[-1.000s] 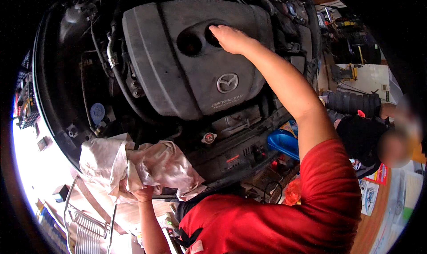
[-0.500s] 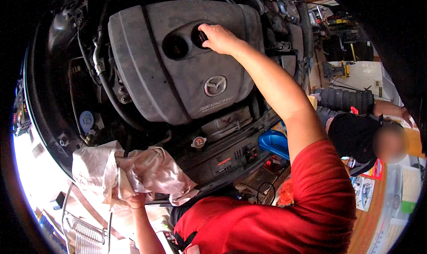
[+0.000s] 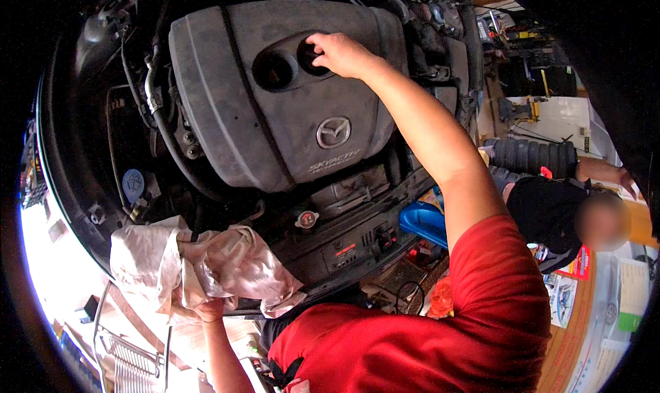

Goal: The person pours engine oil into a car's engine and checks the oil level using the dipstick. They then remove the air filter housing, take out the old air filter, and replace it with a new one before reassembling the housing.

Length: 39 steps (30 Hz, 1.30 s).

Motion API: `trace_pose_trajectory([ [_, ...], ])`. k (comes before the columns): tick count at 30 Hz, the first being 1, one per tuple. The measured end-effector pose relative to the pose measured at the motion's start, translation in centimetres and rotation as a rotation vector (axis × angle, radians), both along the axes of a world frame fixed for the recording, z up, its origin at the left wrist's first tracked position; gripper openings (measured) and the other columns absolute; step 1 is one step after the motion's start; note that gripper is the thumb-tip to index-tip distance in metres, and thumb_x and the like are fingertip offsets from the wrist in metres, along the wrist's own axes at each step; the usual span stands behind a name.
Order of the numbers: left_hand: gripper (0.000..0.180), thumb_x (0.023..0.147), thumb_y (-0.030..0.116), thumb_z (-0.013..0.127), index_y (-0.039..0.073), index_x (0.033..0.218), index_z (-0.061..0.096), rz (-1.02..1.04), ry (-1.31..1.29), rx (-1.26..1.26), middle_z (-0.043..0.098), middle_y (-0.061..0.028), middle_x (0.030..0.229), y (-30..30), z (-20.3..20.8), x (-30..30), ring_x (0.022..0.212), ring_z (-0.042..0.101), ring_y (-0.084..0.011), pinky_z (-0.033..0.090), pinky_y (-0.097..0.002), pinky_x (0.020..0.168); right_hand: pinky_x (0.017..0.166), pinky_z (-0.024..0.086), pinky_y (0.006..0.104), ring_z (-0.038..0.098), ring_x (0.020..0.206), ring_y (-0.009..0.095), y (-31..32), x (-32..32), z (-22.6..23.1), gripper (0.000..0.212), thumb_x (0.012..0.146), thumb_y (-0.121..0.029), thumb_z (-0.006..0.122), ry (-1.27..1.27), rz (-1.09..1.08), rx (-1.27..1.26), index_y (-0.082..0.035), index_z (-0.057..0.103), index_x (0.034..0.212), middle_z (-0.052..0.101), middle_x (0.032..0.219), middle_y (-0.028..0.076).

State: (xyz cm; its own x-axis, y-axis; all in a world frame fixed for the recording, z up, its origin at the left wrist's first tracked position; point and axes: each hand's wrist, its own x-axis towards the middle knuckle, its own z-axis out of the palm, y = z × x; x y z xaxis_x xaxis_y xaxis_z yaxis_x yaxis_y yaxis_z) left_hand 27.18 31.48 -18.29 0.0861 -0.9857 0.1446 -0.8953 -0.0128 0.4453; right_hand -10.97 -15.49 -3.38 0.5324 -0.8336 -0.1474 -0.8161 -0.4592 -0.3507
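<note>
A grey plastic engine cover (image 3: 275,132) with two round recesses lies over the engine in an open engine bay. My right hand (image 3: 340,56) reaches across it to the right-hand recess (image 3: 311,57), its fingers and thumb bent down into the opening. Whatever they grip is dark and mostly hidden there. Just beside that hand, the left-hand recess (image 3: 273,71) shows a dark interior. At the lower left, my left hand (image 3: 208,310) is closed on a crumpled pale pinkish cloth (image 3: 234,262), which hangs over the front edge of the bay and hides most of the fingers.
A radiator cap (image 3: 306,220) and a blue washer-fluid cap (image 3: 133,185) sit near the bay's front. A blue plastic container (image 3: 423,222) stands to the right. Another person in black (image 3: 543,214) is farther right. A metal rack (image 3: 134,355) stands at lower left.
The fingers of my right hand have shifted and bent a little at the same recess. My left hand and the cloth stay nearly in place.
</note>
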Motion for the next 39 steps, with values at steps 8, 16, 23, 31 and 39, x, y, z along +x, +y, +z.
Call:
trace_pose_trajectory([
  [8,0.058,0.076,0.027,0.072,-0.002,0.123,0.054,-0.036,-0.086,-0.035,0.057,-0.0187,0.121,0.4,-0.8,0.4,0.110,0.056,-0.0367,0.043,-0.0462,0.095,0.072,0.051,0.0474,0.062,0.087,0.040,-0.9,1.6,-1.6,0.012,0.082,-0.013,0.061,0.458,0.085,-0.198,-0.001,0.062,0.084,0.064,0.087,0.021],
  [16,0.059,0.076,0.028,0.073,-0.001,0.123,0.054,-0.037,-0.034,-0.007,0.057,-0.0186,0.121,1.4,-2.4,0.9,0.111,0.055,-0.0373,0.042,-0.0463,0.097,0.070,0.052,0.0452,0.064,0.084,0.037,-1.8,2.3,-0.6,0.008,0.078,-0.009,0.057,0.566,0.282,-0.169,-0.003,0.062,0.082,0.065,0.083,0.019],
  [23,0.064,0.076,0.030,0.072,0.000,0.128,0.050,0.005,-0.019,-0.015,0.053,-0.0183,0.127,2.1,-2.9,0.8,0.119,0.050,-0.0362,0.039,-0.0460,0.101,0.079,0.053,0.0432,0.064,0.090,0.034,-0.4,1.6,0.3,0.018,0.082,-0.009,0.051,0.500,0.433,-0.165,-0.005,0.067,0.087,0.066,0.102,0.015],
  [31,0.067,0.075,0.036,0.071,0.002,0.128,0.049,-0.079,-0.206,0.042,0.053,-0.0166,0.127,0.8,-1.4,0.6,0.116,0.052,-0.0350,0.042,-0.0441,0.099,0.086,0.049,0.0427,0.061,0.096,0.035,-1.3,1.6,-0.4,0.022,0.083,-0.015,0.059,0.268,-0.149,-0.127,-0.002,0.066,0.098,0.065,0.102,0.019],
  [39,0.061,0.075,0.032,0.071,0.000,0.124,0.053,0.019,-0.016,-0.115,0.057,-0.0182,0.120,-0.1,-0.1,-0.1,0.109,0.055,-0.0374,0.043,-0.0458,0.096,0.077,0.051,0.0416,0.064,0.088,0.034,-1.4,1.8,-1.8,0.034,0.074,-0.030,0.075,0.433,-0.338,0.070,-0.001,0.069,0.090,0.066,0.089,0.021],
])
